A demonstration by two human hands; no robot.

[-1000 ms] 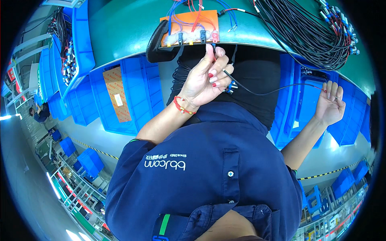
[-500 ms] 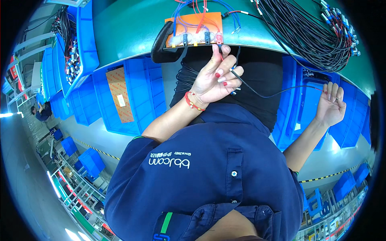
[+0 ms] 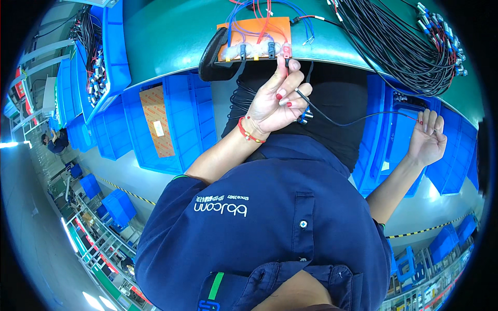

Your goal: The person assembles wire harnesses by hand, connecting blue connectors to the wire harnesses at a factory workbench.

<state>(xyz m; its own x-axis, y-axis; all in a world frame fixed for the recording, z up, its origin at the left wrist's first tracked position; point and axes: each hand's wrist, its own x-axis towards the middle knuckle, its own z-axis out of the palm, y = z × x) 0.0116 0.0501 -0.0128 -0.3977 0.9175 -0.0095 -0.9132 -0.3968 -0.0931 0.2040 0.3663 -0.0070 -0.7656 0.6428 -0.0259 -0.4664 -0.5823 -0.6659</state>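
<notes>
My left hand (image 3: 277,103) is closed round one end of a thin black cable (image 3: 337,123). Its thumb and forefinger pinch a small black plug (image 3: 287,63) right below a red connector (image 3: 287,50) on an orange board (image 3: 249,33); whether the plug is seated in it cannot be made out. Blue and red wires (image 3: 267,20) run from the board's connectors. Out to the right, my right hand (image 3: 428,137) is closed on the cable's other end, where a bit of red wire shows at the fingertips.
A black curved object (image 3: 213,57) sits at the board's left side on the green table (image 3: 171,41). Coiled black cables (image 3: 399,49) lie at the right. Blue bins (image 3: 176,119) stand below the table edge, and another bin (image 3: 111,52) of cables is at the left.
My left hand has shifted the plug slightly so it lines up under the red connector. The view has drifted a little; my right hand stays about where it was.
</notes>
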